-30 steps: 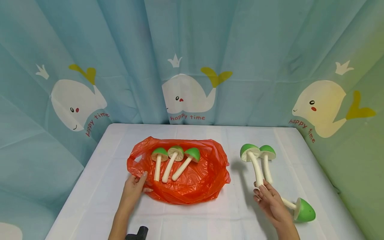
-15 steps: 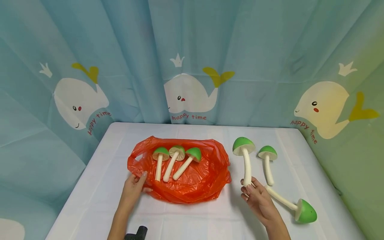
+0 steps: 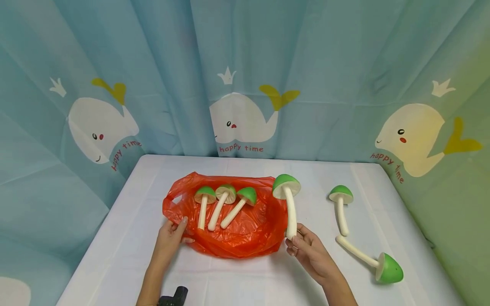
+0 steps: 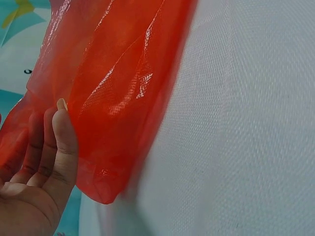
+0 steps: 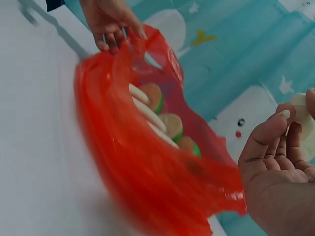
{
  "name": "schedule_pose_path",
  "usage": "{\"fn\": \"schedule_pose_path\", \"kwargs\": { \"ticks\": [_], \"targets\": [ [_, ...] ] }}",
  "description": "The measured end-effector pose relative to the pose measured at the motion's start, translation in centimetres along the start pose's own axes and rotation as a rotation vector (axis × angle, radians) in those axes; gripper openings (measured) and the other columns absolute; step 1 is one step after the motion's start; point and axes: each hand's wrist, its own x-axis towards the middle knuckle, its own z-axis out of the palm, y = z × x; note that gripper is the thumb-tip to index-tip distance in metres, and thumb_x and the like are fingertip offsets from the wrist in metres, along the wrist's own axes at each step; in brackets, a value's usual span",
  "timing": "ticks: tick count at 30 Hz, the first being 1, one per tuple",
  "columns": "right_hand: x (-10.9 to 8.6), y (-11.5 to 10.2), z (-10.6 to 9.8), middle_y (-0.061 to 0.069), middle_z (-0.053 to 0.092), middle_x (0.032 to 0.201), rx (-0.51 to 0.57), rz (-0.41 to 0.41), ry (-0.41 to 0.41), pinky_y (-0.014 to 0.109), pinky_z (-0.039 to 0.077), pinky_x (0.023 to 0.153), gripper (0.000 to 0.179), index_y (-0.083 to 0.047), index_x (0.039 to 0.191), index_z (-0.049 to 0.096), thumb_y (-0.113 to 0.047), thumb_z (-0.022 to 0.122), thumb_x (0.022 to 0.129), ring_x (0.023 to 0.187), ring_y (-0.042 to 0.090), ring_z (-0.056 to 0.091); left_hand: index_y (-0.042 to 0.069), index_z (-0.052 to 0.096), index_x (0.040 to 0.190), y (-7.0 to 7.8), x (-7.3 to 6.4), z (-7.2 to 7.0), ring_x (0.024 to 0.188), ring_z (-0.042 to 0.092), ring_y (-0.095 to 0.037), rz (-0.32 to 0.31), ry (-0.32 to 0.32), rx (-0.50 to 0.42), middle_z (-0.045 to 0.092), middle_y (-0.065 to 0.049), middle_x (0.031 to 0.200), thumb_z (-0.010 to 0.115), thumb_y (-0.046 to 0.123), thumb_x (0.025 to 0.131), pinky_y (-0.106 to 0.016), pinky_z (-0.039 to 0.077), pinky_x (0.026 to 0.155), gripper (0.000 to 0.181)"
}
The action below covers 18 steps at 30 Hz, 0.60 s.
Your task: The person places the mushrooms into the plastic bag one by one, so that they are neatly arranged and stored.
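Observation:
An open red plastic bag (image 3: pixel 237 248) lies on the table, with three toy mushrooms (image 3: pixel 217 211) with green caps and white stems side by side in it. My left hand (image 3: pixel 167 242) pinches the bag's left edge, its thumb over the film; in the left wrist view some fingers show through the red film (image 4: pixel 118 73). My right hand (image 3: pixel 311 255) holds another toy mushroom (image 3: pixel 292 212) by the lower end of its stem, cap up. That mushroom is raised and overlaps the bag's right edge in the head view.
Two more green-capped mushrooms lie on the right of the white table (image 3: pixel 417 289): one with its cap (image 3: pixel 342 194) toward the back, the other with its cap (image 3: pixel 389 268) toward the front right. A black object (image 3: pixel 174 296) shows at the front edge. A whale-print curtain (image 3: pixel 329 85) surrounds the table.
My right hand has carried its mushroom leftward, away from the two lying on the table and up to the bag's right side. The left hand keeps its place on the bag.

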Motion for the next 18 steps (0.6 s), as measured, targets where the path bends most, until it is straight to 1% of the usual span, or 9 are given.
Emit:
{"fn": "schedule_pose_path", "kwargs": {
  "ticks": [3,6,9,13,18],
  "targets": [
    [0.5,0.2,0.8,0.002,0.053,0.093,-0.023,0.035,0.013,0.022,0.04,0.068,0.026,0.004,0.124,0.038,-0.001,0.04,0.099,0.081,0.012,0.048,0.002,0.041,0.133,0.1,0.0,0.0,0.07,0.064,-0.024,-0.01,0.004,0.012,0.056,-0.021,0.119,0.053,0.038,0.096,-0.026,0.055,0.068,0.053],
    [1.1,0.7,1.7,0.001,0.053,0.092,-0.006,0.081,0.016,0.022,0.039,0.067,0.023,0.0,0.122,0.043,-0.003,0.042,0.099,0.08,0.012,0.047,0.004,0.041,0.132,0.2,0.0,0.0,0.071,0.063,-0.023,-0.022,0.01,0.023,0.057,-0.019,0.117,0.053,0.039,0.096,-0.025,0.055,0.069,0.053],
    [1.7,1.5,2.6,0.0,0.053,0.09,0.017,0.144,0.024,0.021,0.039,0.066,0.02,-0.006,0.119,0.047,-0.006,0.044,0.099,0.077,0.012,0.046,0.003,0.041,0.132,0.2,0.0,0.0,0.071,0.063,-0.024,-0.02,0.009,0.021,0.058,-0.02,0.116,0.053,0.038,0.096,-0.026,0.055,0.068,0.052],
    [2.4,2.5,3.8,0.0,0.052,0.088,0.032,0.215,0.091,0.019,0.039,0.062,0.02,-0.007,0.118,0.046,-0.009,0.048,0.098,0.073,0.011,0.045,0.0,0.041,0.131,0.2,0.0,0.0,0.068,0.064,-0.025,-0.01,0.001,0.002,0.058,-0.022,0.115,0.053,0.037,0.096,-0.026,0.055,0.068,0.053],
    [3.4,3.1,4.8,0.001,0.049,0.086,0.044,0.249,0.206,0.016,0.038,0.056,0.028,-0.002,0.119,0.041,-0.011,0.053,0.096,0.069,0.011,0.043,0.0,0.041,0.132,0.3,0.0,0.0,0.067,0.064,-0.025,-0.012,-0.001,0.003,0.057,-0.022,0.116,0.054,0.037,0.096,-0.026,0.055,0.068,0.054]
  ]
}}
